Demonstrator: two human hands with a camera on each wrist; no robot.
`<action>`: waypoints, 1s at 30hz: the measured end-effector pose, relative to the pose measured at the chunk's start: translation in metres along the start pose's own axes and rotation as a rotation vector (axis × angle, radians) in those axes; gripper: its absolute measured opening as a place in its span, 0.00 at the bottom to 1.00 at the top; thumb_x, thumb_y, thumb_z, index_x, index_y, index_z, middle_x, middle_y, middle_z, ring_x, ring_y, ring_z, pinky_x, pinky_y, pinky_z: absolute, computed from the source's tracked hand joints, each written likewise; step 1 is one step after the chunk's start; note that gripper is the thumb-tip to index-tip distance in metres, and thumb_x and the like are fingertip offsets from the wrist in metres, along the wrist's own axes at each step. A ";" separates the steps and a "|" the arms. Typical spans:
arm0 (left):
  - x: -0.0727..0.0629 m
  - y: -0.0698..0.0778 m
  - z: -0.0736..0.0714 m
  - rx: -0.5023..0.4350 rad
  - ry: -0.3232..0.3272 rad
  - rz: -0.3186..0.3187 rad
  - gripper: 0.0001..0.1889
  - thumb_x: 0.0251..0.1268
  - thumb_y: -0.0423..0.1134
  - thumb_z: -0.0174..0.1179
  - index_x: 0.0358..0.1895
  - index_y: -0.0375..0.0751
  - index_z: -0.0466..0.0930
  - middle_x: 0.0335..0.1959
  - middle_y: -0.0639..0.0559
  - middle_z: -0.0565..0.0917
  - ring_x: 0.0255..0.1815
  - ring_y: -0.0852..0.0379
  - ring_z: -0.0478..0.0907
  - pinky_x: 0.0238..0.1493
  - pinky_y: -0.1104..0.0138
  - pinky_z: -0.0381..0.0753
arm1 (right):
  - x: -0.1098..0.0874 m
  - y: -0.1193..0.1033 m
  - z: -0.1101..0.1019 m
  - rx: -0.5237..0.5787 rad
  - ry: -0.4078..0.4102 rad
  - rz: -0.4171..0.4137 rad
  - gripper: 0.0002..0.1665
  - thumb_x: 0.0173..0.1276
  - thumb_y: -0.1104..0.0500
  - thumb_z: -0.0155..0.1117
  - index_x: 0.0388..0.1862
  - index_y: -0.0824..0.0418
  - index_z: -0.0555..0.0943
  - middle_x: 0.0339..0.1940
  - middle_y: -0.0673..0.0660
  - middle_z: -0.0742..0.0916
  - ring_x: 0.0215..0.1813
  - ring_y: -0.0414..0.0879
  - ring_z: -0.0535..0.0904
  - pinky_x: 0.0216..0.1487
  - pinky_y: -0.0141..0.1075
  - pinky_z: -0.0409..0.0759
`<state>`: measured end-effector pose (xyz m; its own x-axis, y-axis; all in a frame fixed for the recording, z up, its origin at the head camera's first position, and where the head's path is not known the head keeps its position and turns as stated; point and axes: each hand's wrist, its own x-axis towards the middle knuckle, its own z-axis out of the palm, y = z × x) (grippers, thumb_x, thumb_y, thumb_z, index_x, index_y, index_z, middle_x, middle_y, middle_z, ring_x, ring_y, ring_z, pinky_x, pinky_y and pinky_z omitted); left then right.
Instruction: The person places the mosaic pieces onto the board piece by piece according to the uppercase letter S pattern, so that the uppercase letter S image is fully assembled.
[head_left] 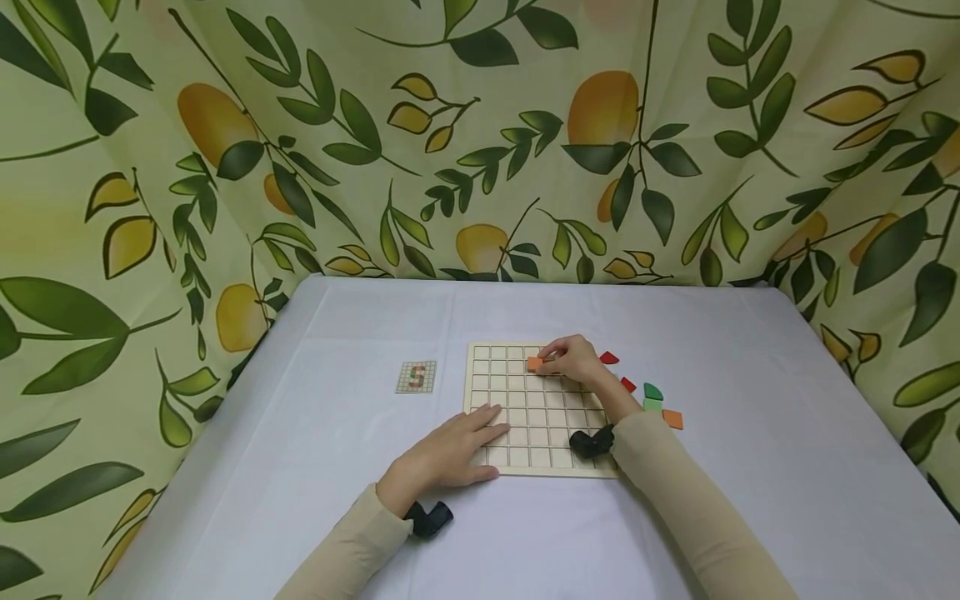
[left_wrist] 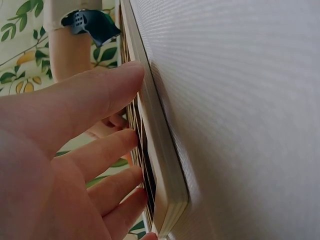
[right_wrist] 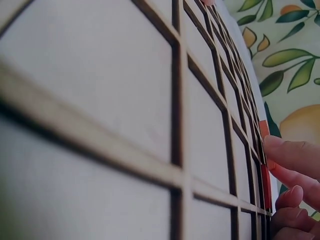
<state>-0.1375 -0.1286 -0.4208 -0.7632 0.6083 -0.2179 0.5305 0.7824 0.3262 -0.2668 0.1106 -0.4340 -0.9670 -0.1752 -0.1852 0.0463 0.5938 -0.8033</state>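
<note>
A pale wooden grid board point(head_left: 517, 433) lies on the table. Near its far edge, my right hand point(head_left: 573, 360) pinches a small orange tile point(head_left: 534, 364) at the fingertips. In the right wrist view, the same orange tile point(right_wrist: 264, 129) shows at the fingers, with a red piece point(right_wrist: 266, 186) just below it among the grid bars. My left hand point(head_left: 453, 446) rests at the board's near left corner, fingers extended over the squares. The left wrist view shows the thumb point(left_wrist: 117, 85) against the board's side edge point(left_wrist: 162, 165).
Right of the board lie two red pieces point(head_left: 609, 357), a dark green rounded piece point(head_left: 653, 391), a light green tile point(head_left: 652, 404) and an orange piece point(head_left: 672, 419). A small pattern card point(head_left: 416, 377) with a coloured figure sits left of the board. Leaf-patterned curtain point(head_left: 480, 167) hangs behind.
</note>
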 end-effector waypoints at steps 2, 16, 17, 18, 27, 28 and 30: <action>0.000 0.000 0.000 -0.004 0.001 0.000 0.34 0.65 0.52 0.59 0.73 0.50 0.62 0.79 0.48 0.56 0.80 0.49 0.53 0.78 0.52 0.59 | 0.000 0.000 0.000 -0.008 0.001 0.005 0.15 0.55 0.61 0.74 0.41 0.66 0.86 0.19 0.49 0.73 0.27 0.44 0.64 0.27 0.32 0.63; 0.000 -0.001 0.001 0.001 0.005 -0.001 0.34 0.65 0.52 0.59 0.73 0.50 0.62 0.79 0.48 0.57 0.80 0.49 0.53 0.78 0.52 0.59 | -0.001 -0.002 0.002 -0.045 -0.004 0.025 0.16 0.52 0.60 0.76 0.40 0.64 0.87 0.28 0.53 0.78 0.33 0.46 0.66 0.30 0.33 0.64; 0.000 -0.001 0.001 0.003 0.005 0.000 0.34 0.65 0.52 0.59 0.73 0.50 0.62 0.79 0.48 0.57 0.80 0.49 0.53 0.78 0.52 0.59 | -0.001 -0.002 0.002 -0.050 -0.004 0.023 0.16 0.53 0.60 0.76 0.40 0.64 0.87 0.29 0.53 0.78 0.34 0.46 0.66 0.31 0.33 0.64; -0.001 0.000 0.001 0.006 0.007 0.002 0.34 0.65 0.52 0.59 0.73 0.50 0.62 0.78 0.48 0.57 0.80 0.49 0.54 0.78 0.52 0.59 | -0.001 -0.002 0.002 -0.053 -0.003 0.022 0.16 0.53 0.60 0.76 0.41 0.64 0.87 0.29 0.53 0.78 0.34 0.46 0.66 0.31 0.33 0.64; 0.000 -0.001 0.001 0.001 0.000 0.001 0.34 0.66 0.52 0.59 0.73 0.50 0.62 0.79 0.48 0.56 0.80 0.49 0.53 0.78 0.52 0.59 | 0.000 -0.002 0.002 -0.062 -0.002 0.038 0.16 0.53 0.60 0.76 0.41 0.63 0.87 0.30 0.54 0.78 0.35 0.47 0.66 0.32 0.33 0.64; 0.000 -0.001 0.001 -0.002 0.001 0.000 0.34 0.66 0.52 0.59 0.73 0.50 0.62 0.79 0.48 0.56 0.80 0.49 0.53 0.78 0.52 0.59 | 0.001 -0.003 0.003 -0.064 -0.002 0.037 0.16 0.53 0.60 0.76 0.41 0.63 0.87 0.28 0.53 0.77 0.34 0.47 0.66 0.31 0.33 0.64; 0.000 -0.001 0.000 -0.006 0.002 -0.001 0.34 0.66 0.52 0.59 0.73 0.50 0.62 0.79 0.48 0.56 0.80 0.49 0.53 0.78 0.52 0.59 | 0.001 -0.003 0.003 -0.058 -0.004 0.039 0.16 0.52 0.60 0.76 0.41 0.64 0.87 0.25 0.52 0.76 0.32 0.46 0.65 0.31 0.33 0.63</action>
<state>-0.1383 -0.1295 -0.4214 -0.7642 0.6076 -0.2164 0.5278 0.7819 0.3317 -0.2668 0.1065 -0.4337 -0.9637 -0.1545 -0.2179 0.0688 0.6448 -0.7612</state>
